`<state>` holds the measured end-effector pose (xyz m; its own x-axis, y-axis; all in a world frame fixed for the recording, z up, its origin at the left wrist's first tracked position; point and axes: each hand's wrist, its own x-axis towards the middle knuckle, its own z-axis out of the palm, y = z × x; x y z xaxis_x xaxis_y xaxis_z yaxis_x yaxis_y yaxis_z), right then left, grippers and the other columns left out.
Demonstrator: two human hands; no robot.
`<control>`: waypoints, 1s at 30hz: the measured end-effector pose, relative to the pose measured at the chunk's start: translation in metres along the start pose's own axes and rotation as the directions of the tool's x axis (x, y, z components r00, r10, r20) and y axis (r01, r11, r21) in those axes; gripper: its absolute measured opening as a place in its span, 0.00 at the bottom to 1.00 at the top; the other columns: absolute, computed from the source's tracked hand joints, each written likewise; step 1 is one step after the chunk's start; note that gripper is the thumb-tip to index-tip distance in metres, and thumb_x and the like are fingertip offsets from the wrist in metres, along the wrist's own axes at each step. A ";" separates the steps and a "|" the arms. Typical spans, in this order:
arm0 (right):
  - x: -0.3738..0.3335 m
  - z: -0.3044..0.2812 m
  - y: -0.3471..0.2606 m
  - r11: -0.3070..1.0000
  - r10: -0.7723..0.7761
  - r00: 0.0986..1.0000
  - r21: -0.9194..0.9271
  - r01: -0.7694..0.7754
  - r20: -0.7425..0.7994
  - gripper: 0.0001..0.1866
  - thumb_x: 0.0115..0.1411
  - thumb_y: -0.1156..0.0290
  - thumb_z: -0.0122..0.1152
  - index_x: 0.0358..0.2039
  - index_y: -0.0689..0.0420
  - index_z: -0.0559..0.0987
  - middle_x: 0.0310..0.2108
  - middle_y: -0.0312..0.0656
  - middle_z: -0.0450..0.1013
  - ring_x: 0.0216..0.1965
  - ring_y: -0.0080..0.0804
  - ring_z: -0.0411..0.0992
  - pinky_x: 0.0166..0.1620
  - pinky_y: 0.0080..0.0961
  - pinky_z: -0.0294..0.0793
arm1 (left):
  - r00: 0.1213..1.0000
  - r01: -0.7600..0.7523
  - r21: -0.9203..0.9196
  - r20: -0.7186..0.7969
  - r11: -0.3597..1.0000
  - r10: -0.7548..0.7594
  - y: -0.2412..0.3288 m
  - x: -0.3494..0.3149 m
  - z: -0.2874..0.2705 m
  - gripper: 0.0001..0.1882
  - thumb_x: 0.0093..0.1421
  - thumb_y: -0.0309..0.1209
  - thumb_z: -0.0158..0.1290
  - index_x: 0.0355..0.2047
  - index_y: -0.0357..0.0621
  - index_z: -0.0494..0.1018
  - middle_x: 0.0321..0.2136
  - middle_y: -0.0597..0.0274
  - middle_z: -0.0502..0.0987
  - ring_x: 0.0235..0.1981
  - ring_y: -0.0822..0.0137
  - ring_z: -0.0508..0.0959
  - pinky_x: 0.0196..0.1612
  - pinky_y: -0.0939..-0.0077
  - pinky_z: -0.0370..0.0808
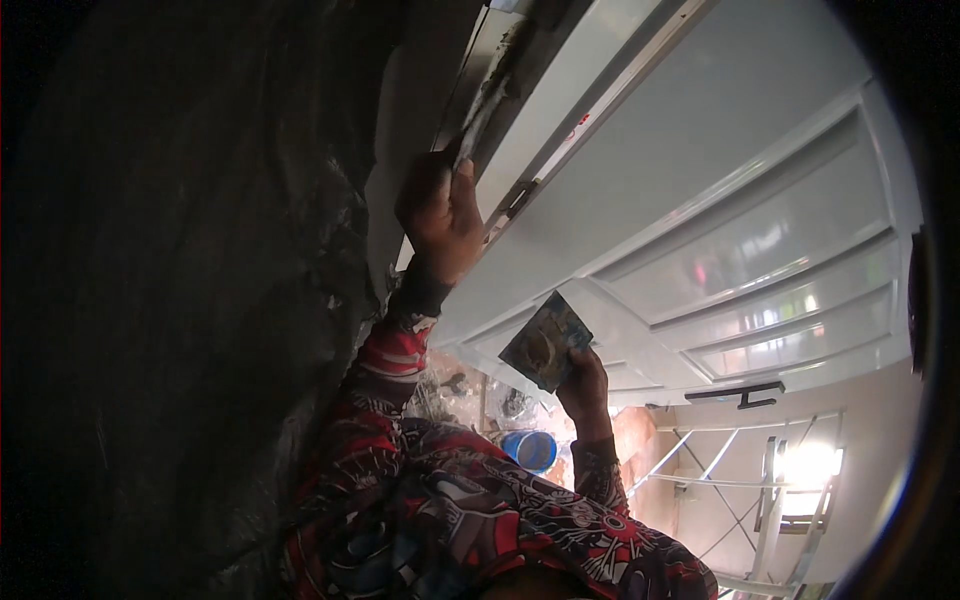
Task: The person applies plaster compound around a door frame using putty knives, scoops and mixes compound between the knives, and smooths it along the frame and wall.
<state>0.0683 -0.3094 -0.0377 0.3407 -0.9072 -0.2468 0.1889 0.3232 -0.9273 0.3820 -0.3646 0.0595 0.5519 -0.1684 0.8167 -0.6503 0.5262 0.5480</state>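
My left hand [445,215] is raised to the frame beside the door, fingers closed on a thin flat blade [468,142]. Its handle is hidden in my grip, and I cannot tell whether the blade touches the frame. Just above, the narrow door frame strip [500,60] carries dark, rough patches. Lower down and to the right, my right hand [583,388] grips a dark square plate [548,340] by its edge. A smear of greyish-brown paste [541,349] lies on the plate's face.
A glossy white panelled door [760,230] with a black handle [740,394] fills the right side. Dark plastic sheeting [200,280] hangs at left. Below are a blue bucket [530,452] and a littered floor [455,390]. Metal scaffold bars [715,455] stand near a bright window [808,465].
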 end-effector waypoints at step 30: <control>0.012 0.011 -0.014 0.998 0.029 0.999 0.060 -0.030 0.026 0.26 0.60 0.69 0.50 0.58 0.68 0.66 0.55 0.52 0.69 0.56 0.47 0.69 0.60 0.45 0.69 | 0.971 -0.195 -0.076 0.126 0.978 0.204 0.001 0.043 -0.038 0.16 0.62 0.19 0.50 0.49 0.39 0.77 0.48 0.51 0.80 0.51 0.57 0.78 0.55 0.65 0.72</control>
<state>0.0798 -0.3214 -0.0245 0.3699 -0.8903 -0.2657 0.2336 0.3659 -0.9009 0.4250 -0.3395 0.0882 0.3378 -0.1612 0.9273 -0.7038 0.6108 0.3626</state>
